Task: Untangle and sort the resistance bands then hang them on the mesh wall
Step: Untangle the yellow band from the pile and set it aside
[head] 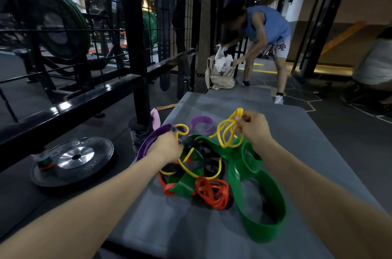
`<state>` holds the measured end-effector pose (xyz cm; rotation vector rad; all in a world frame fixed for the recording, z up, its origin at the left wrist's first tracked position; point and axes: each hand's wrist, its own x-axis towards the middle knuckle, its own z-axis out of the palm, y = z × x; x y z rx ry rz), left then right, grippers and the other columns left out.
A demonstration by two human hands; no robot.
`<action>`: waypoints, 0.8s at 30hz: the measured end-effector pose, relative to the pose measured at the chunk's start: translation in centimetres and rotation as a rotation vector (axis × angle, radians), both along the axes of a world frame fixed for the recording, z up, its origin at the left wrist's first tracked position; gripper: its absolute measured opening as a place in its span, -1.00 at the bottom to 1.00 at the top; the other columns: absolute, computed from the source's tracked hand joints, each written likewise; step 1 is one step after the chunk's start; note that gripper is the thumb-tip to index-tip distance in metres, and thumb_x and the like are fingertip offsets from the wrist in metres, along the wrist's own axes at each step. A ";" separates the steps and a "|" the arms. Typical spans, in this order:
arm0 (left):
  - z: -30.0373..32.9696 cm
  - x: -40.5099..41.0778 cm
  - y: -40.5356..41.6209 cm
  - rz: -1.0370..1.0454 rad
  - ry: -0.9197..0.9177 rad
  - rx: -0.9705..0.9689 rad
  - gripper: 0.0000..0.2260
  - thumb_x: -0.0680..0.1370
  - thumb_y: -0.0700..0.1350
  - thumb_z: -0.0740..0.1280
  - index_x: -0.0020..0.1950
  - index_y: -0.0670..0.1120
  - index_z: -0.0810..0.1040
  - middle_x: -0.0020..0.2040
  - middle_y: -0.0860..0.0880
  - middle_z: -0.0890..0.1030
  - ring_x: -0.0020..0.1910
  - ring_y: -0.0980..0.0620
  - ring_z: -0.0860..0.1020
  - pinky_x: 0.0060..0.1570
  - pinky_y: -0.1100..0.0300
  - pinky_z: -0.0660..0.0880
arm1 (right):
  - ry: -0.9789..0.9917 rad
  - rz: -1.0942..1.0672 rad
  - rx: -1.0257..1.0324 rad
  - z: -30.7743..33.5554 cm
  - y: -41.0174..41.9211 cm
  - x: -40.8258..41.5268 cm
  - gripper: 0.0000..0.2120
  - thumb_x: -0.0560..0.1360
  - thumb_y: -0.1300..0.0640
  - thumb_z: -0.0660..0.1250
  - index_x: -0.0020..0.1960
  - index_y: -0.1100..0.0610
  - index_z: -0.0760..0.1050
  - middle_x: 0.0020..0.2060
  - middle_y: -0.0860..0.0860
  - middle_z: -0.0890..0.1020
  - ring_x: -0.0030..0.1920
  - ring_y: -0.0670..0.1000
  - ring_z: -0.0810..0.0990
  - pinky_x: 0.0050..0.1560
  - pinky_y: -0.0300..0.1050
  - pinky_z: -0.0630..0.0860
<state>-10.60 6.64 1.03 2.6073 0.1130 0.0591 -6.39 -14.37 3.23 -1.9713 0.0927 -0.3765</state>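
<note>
Grey padded surface [297, 131] bearing a tangled heap mid-width; wide green rubber loop band [239, 165] toward the right edge; purple flat band [148, 142] at the left edge, gripped by left hand [167, 148]; thin yellow band [227, 131] lifted, pinched by right hand [253, 126]; red thin bands [210, 192] near the heap's front.

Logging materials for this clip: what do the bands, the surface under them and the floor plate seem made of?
Yellow band and green band: likely latex rubber, smooth and floppy, with a faint sheen. Grey mat: matte, probably padded vinyl or foam. Weight plate: black, likely rubber, with a shiny metal hub.
</note>
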 end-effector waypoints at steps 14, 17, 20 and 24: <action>-1.3 4.6 -3.3 -0.110 -0.524 0.243 -0.72 0.39 -0.13 0.39 0.04 -0.06 0.41 0.08 -0.04 0.39 0.12 -0.08 0.35 0.09 0.12 0.32 | -0.063 -0.040 0.115 -2.2 -1.6 8.1 -0.88 0.51 0.25 0.29 -0.06 0.28 0.57 -0.29 0.11 0.59 -0.25 0.05 0.57 0.03 0.07 0.58; -2.6 5.4 -3.5 -0.275 -0.436 0.326 -0.78 0.43 -0.10 0.35 0.05 0.01 0.46 0.12 0.02 0.42 0.16 -0.04 0.37 0.12 0.14 0.33 | 0.042 -0.049 -0.019 -3.3 -1.4 9.4 -0.87 0.49 0.27 0.29 -0.23 0.21 0.53 -0.42 0.09 0.51 -0.38 0.00 0.47 -0.29 -0.17 0.47; -3.6 5.9 -3.1 -0.303 -0.349 0.375 -0.76 0.45 -0.07 0.35 0.11 0.01 0.47 0.19 0.03 0.42 0.24 -0.02 0.36 0.20 0.17 0.28 | 0.208 -0.027 -0.154 -5.1 -1.3 9.7 -0.84 0.45 0.32 0.29 -0.31 0.30 0.51 -0.45 0.12 0.42 -0.41 0.04 0.39 -0.41 -0.22 0.32; -4.2 6.0 -2.1 -0.226 -0.329 0.298 -0.71 0.45 -0.09 0.38 0.14 -0.03 0.46 0.15 0.00 0.47 0.20 -0.05 0.39 0.18 0.15 0.30 | 0.209 0.003 -0.128 -7.1 -1.2 8.9 -0.83 0.41 0.30 0.38 -0.04 0.38 0.57 -0.24 0.18 0.53 -0.16 0.06 0.50 -0.10 -0.07 0.43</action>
